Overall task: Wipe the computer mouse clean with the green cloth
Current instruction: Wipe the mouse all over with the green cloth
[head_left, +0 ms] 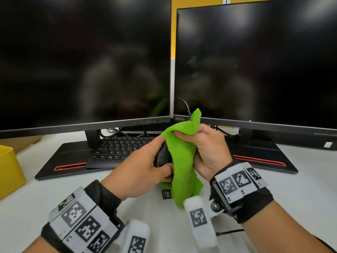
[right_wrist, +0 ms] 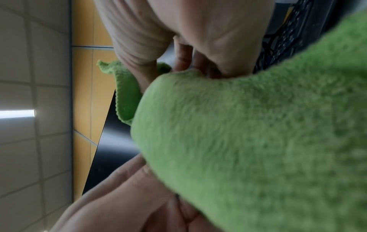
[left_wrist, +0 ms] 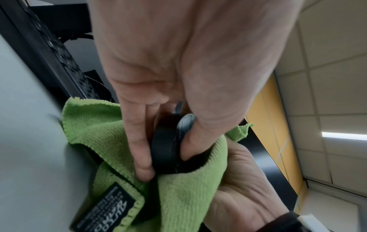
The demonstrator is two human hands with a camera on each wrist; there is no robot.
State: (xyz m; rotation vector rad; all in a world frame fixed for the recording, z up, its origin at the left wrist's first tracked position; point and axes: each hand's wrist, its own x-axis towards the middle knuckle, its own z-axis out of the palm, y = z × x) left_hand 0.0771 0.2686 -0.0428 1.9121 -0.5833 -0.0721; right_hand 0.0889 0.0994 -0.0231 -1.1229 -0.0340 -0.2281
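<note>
- While two dark monitors fill the upper half of the head view, the left monitor (head_left: 83,59) and the right monitor (head_left: 255,61) stand side by side on a white desk (head_left: 300,189), with a yellow wall showing in the gap between them.
- A black keyboard (head_left: 118,148) lies at the frame's centre, beneath the left monitor and just behind the hands; cables run behind it.
- A yellow box (head_left: 9,170) sits at the left edge of the frame.
- Both wrists wear black straps carrying white blocks printed with black square patterns.
- In the head view the green cloth (head_left: 182,161) covers most of the computer mouse (head_left: 163,157); only a dark sliver shows at the cloth's left side.
- The left wrist view shows what the head view hides: the mouse (left_wrist: 164,149) is black and held on edge, pinched between the thumb and fingers of the left hand (left_wrist: 178,62), with the cloth (left_wrist: 178,196) wrapped round its lower end and a black label sewn to the cloth's hem.
- The right wrist view is largely blocked by blurred cloth (right_wrist: 248,141); no mouse is visible there.
- The right hand (head_left: 207,150) is curled, gripping the cloth against the mouse's right side.
- The left hand (head_left: 142,172) grips the mouse from the left, so the mouse is held above the desk between both hands, centre frame.
</note>
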